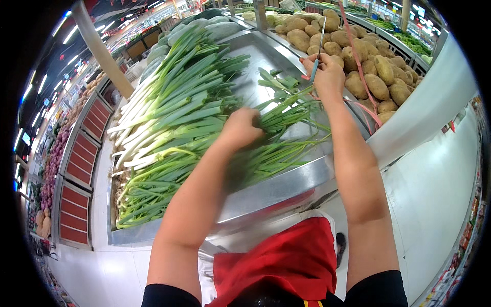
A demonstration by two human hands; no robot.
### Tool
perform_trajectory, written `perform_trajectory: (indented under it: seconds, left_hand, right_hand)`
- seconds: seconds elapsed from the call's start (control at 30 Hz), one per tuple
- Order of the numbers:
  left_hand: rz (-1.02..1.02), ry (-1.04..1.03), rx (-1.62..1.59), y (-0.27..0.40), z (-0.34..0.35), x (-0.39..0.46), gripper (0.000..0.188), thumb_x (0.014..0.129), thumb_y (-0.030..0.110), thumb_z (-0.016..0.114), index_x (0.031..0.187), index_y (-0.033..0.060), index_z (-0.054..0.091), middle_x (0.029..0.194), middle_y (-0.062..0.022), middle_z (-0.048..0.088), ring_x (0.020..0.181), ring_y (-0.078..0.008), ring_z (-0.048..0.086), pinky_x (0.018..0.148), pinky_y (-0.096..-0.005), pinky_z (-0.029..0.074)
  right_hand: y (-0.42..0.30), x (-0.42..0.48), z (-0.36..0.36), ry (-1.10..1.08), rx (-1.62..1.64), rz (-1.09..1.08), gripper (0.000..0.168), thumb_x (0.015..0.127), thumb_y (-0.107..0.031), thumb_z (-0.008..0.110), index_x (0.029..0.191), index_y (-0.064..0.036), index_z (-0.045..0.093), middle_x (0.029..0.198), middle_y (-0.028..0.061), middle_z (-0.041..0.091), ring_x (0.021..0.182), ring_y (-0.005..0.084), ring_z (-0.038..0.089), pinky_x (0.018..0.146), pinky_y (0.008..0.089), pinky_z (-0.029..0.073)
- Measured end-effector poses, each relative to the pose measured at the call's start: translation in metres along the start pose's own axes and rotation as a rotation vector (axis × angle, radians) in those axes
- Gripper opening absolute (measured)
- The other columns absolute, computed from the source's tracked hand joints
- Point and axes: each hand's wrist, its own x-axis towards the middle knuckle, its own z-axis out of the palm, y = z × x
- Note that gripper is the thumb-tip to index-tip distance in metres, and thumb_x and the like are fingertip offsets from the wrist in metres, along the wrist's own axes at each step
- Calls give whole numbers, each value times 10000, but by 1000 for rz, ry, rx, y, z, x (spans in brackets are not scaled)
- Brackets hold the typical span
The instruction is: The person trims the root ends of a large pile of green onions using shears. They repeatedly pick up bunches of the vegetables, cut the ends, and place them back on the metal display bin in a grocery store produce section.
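My left hand point(243, 128), slightly blurred, is low over the leafy middle of a pile of scallions point(191, 103). Its fingers curl down toward the green tops, and whether they grip any is hidden. My right hand point(330, 75) is closed around the blue handle of a slim knife point(314, 70), with the blade pointing up and away from me. Below that hand lie loose thin green stalks point(287, 115) and cut leaf pieces point(278, 81). The larger scallions lie with white root ends to the left. All this rests in a stainless-steel display tray point(253, 51).
Potatoes point(378, 86) are heaped right of the tray. A pink plastic strip point(356, 57) hangs in front of them, by my right forearm. Large pale-green gourds point(222, 30) lie behind the scallions. A metal post point(101, 50) rises at the left. The tray's raised front rim point(280, 186) runs before me.
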Motion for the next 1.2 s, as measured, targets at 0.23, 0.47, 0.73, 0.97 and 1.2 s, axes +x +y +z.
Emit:
perform_trajectory:
  seconds: [0.23,0.47,0.73,0.97,1.2]
  left_hand:
    - [-95,218,-350,-10,3,2,241,817,182,731,909,-25,650,750,-181,632,694,-332,586,685,-416,461]
    - [-119,266,-836,-12,-2,0,118,882,79,703,962,30,631,834,16,621,755,-81,525,687,-269,409]
    - [65,424,-1199,1,-29,-11,58,931,73,643,981,51,622,839,-26,645,755,-109,571,707,-251,453]
    - [183,557,-734,6,-26,-11,92,899,18,617,986,46,630,894,-64,651,744,-152,595,659,-284,469]
    - [423,554,322,1,36,5,360,926,137,550,1283,90,550,1086,-130,646,1056,-323,619,1071,-526,352]
  right_hand:
    - [-14,-6,-3,-4,-81,23,264,833,-218,785,918,-15,638,770,51,684,690,127,691,530,270,534]
    - [-11,-2,-1,-58,78,16,352,829,-209,796,1023,32,630,705,61,647,624,120,632,533,277,535]
    - [-33,-25,11,-181,115,46,386,813,-264,828,1041,-17,640,740,52,677,652,112,680,456,235,463]
    - [-19,-18,13,-190,59,-34,281,839,-228,801,973,-34,650,754,34,684,618,94,653,438,231,423]
    - [-17,-21,15,-172,-37,-23,269,822,-239,809,943,-42,671,693,27,666,598,83,630,448,256,427]
